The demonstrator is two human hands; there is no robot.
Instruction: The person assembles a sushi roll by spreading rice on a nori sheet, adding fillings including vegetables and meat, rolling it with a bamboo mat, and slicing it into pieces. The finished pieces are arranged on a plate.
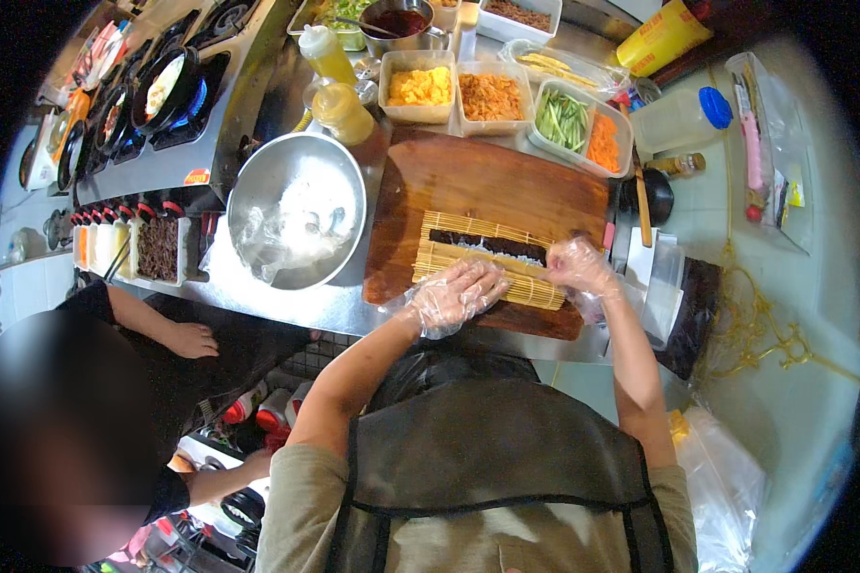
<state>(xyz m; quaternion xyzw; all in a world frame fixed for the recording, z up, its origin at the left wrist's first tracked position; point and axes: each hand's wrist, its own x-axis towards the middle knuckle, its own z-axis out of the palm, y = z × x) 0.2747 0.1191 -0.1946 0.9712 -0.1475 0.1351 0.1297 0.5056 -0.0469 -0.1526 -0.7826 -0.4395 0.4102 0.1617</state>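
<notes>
A bamboo rolling mat (527, 294) lies on the wooden cutting board (487, 172), its near part folded over. In the gap of the fold shows a dark sheet of seaweed (459, 238) with a line of white rice (509, 252). My left hand (462, 290), in a clear plastic glove, rests with fingers stretched out on the folded mat. At the mat's right end my right hand (580, 266), also gloved, has its fingers curled on the edge. What lies under the fold is hidden.
Tubs of egg (421, 87), shredded orange-brown filling (491, 98), and cucumber and carrot (560, 118) line the board's far side. Left stands a steel bowl (297, 215) with crumpled plastic. Beyond it, a gas flame (197, 100) burns under a pan (163, 89). A person's hand (190, 339) is at left.
</notes>
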